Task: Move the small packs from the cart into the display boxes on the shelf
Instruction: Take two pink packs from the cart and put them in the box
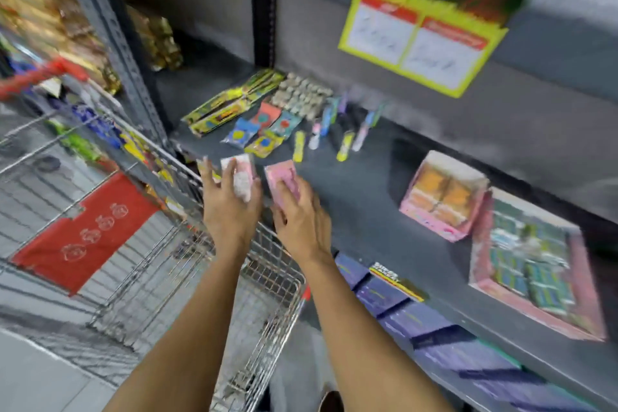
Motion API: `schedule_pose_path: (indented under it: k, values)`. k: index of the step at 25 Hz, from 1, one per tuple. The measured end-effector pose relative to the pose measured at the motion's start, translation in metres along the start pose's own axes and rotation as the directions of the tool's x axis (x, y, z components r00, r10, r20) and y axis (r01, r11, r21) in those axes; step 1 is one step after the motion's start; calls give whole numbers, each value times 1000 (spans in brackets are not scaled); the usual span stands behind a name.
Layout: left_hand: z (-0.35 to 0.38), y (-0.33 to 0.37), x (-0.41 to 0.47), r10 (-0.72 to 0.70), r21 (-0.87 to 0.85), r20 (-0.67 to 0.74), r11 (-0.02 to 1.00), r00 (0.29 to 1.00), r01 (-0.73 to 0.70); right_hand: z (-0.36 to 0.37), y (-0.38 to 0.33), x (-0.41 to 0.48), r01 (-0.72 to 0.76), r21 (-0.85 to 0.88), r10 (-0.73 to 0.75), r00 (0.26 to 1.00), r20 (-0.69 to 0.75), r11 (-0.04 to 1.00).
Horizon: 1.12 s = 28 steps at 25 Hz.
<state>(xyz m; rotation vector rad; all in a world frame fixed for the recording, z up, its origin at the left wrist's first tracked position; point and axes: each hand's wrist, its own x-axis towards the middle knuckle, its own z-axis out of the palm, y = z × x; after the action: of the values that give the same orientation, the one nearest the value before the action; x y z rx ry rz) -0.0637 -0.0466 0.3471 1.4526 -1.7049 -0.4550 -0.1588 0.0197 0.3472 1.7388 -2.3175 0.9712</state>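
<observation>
Holding one small pink pack (282, 180) in the right hand (301, 221) and a paler pack (241, 177) in the left hand (230, 211), over the shelf's (361, 197) front edge. The pink display boxes (444, 196) lie well off to the right, nearer the right hand

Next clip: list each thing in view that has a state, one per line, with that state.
Left hand: holds a whitish pack.
Right hand: holds a pink pack.
Cart: beside the shelf, near basket end looks bare.
Near pink display box: open, partly filled with green packs.
Far pink display box: open, orange packs inside.
Shelf: loose items at the far end.
</observation>
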Motion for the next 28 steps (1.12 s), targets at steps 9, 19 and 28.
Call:
schedule_pose_path:
  k: [9, 19, 28]
  values:
    - [87, 141, -46, 287, -200, 350, 953, 891, -229, -121, 129, -14, -355, -198, 288, 909, -302, 914]
    - [141, 214, -74, 339, -233, 475, 938, 812, -256, -149, 186, -33, -594, -59, 544, 767, -339, 802]
    - [161, 221, -59, 139, -371, 618, 919, 774, 131, -145, 195, -25, -541, -170, 498, 833, -241, 824]
